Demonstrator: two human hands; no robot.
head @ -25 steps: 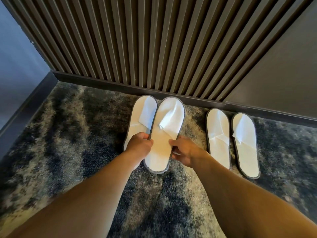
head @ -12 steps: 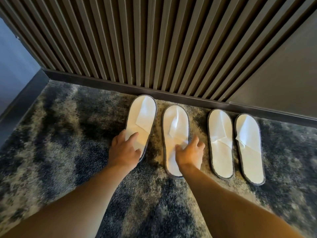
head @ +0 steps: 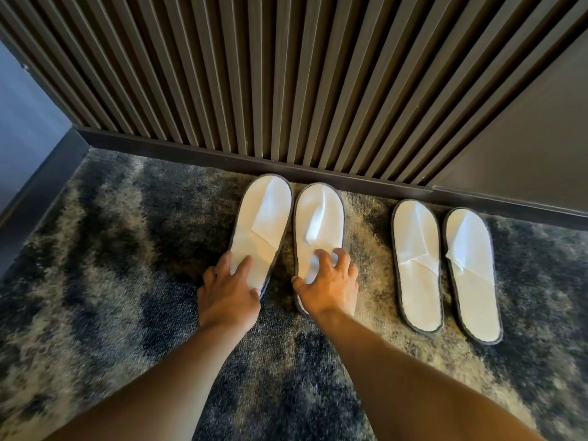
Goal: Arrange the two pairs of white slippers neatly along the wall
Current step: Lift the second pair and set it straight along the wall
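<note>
The left hand (head: 227,294) lay flat, fingers spread, on the heel of the leftmost slipper (head: 261,230); the right hand (head: 329,281) pressed likewise on its mate (head: 318,233), gripping nothing. These looked light, thin and floppy, best slid by the heel. Since half a second earlier, the left pair had closed up by the wall (head: 286,90); the right pair (head: 445,268) lay unmoved.

Two bare forearms, left hand (head: 227,296), right hand (head: 331,286), no sleeves, no jewellery
</note>
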